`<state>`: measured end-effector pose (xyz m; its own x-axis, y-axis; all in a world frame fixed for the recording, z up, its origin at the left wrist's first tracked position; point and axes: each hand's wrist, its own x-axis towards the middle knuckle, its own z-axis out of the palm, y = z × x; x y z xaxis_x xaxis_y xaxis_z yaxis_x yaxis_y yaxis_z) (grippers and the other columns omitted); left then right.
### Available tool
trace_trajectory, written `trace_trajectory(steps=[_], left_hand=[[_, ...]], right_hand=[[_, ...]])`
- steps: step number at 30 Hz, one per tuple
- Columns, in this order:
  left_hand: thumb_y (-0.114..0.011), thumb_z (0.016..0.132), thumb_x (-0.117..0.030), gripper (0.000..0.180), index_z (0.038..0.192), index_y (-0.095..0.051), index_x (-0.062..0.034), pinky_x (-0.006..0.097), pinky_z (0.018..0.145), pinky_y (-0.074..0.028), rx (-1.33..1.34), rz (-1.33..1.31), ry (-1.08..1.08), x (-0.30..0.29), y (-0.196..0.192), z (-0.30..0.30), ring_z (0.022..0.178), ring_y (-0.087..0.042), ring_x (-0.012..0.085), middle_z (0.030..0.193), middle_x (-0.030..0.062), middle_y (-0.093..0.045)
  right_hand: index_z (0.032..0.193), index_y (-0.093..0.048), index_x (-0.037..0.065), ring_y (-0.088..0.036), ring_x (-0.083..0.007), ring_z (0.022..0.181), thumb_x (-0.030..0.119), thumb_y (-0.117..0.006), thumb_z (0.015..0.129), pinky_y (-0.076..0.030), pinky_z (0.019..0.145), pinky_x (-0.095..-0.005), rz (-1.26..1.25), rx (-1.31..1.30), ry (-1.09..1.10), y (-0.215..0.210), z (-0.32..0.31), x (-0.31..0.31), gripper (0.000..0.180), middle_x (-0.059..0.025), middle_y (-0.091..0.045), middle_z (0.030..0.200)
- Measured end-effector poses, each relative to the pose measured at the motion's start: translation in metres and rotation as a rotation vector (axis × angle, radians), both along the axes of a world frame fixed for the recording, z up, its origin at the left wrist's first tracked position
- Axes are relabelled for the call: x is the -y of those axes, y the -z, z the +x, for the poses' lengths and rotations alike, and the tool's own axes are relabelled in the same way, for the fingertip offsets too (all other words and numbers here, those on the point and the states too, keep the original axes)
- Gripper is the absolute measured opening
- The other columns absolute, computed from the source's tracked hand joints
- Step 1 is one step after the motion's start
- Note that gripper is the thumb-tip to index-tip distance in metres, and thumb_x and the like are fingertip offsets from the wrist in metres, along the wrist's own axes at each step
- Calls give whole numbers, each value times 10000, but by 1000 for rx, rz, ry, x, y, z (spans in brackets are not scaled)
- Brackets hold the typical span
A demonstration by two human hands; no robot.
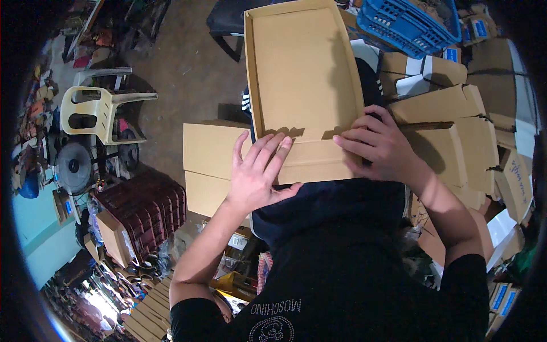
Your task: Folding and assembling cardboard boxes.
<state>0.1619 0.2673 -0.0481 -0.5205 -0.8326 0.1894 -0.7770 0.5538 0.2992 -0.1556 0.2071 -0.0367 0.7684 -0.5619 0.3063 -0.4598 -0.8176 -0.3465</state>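
Observation:
A shallow brown cardboard tray (299, 74) with low raised sides lies lengthwise over my lap, its near end toward me. My left hand (262, 168) grips the left part of that near end, fingertips over the fold and thumb below the edge. At the right near corner, my right hand (383, 143) holds the same end wall, its fingers bent over it and its thumb largely hidden. Between the two hands runs the folded near flap (316, 162). Small dark slots show beside the fingertips of both hands.
Flat cardboard pieces lie left (208, 165) and right (441, 145) of me. A blue plastic crate (407, 25) stands far right. On the left are a cream plastic chair (94, 114), a dark red crate (142, 211) and a round grey fan (77, 166).

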Motion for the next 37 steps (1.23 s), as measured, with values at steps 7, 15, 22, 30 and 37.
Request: trace_trajectory(steps=[7, 15, 22, 30, 37], left_hand=[[-802, 877, -391, 428, 1173, -774, -82, 584, 1202, -341, -45, -70, 50, 18, -4, 1, 1007, -712, 219, 1090, 46, -759], [-778, 938, -276, 209, 904, -741, -73, 488, 1126, -418, -209, 118, -16, 44, -24, -6, 831, -687, 243, 814, 67, -698], [-705, 1016, -326, 270, 991, -598, -80, 581, 1203, -324, -149, 416, -233, 63, -34, -22, 807, -675, 285, 744, 80, -643], [-753, 951, -367, 268, 1079, -676, -144, 662, 1224, -249, -172, 91, -132, 64, 2, -16, 891, -689, 275, 802, 10, -662], [-790, 921, -370, 322, 1191, -759, -198, 631, 1288, -146, 20, 162, 102, 41, 12, -5, 1167, -627, 259, 1174, 43, -694]], right_hand=[[1306, -702, 112, -656, -241, 1068, 314, -828, 867, -439, 1130, -500, 58, -20, 96, -4, 4, -19, 499, -51, -699, 1158], [1212, -668, 88, -708, -281, 970, 242, -718, 973, -442, 1125, -488, 228, 63, 168, -6, 13, -1, 289, -87, -728, 995], [1197, -619, 86, -695, -317, 1006, 187, -679, 982, -440, 1116, -525, 303, 101, 281, 9, 26, 16, 244, -108, -717, 1026], [1039, -719, 76, -646, -256, 1016, 161, -756, 908, -467, 1105, -500, -17, 7, 151, 2, 28, -2, 161, -63, -691, 1033], [1083, -706, 41, -653, -264, 1021, 143, -733, 833, -505, 1066, -462, -6, -116, 163, 12, 31, -10, 271, -76, -676, 981]])
